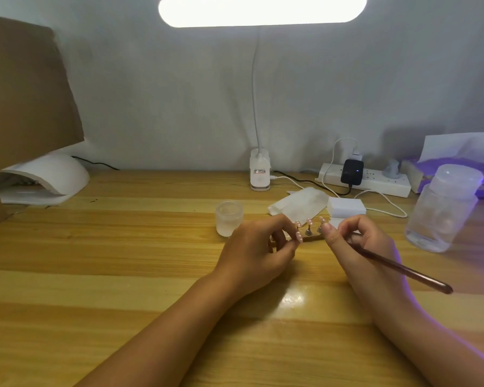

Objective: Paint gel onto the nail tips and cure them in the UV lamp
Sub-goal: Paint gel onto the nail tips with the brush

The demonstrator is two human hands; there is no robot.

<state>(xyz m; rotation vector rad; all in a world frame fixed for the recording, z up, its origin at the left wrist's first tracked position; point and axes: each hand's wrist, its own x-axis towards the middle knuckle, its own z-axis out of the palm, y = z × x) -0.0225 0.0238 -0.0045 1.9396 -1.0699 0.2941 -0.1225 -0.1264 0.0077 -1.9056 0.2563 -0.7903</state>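
Head view: both forearms reach in from the bottom edge and meet over the middle of the wooden counter (123, 247), the hands close together but not touching. The left hand (254, 252) lies knuckles up, its fingers curled in around the left end of the nail tip stand (310, 238). The right hand (359, 247) pinches the brush (397, 268) near its working end; the dark handle slants back and to the right, off past the wrist. Whether the bristles touch a tip is hidden behind the fingers. The nail tips (308, 222), small and pink on their posts, stand in the gap between the two hands, just beyond the fingertips. The frosted gel jar (229, 217) sits just left of the left hand. A folded tissue (299, 203) and a white block (345, 206) lie just behind the stand. The UV lamp (45, 177) sits well apart at the far left, against the wall, with bare counter between it and the hands. A clear bottle (442, 210) stands near on the right.
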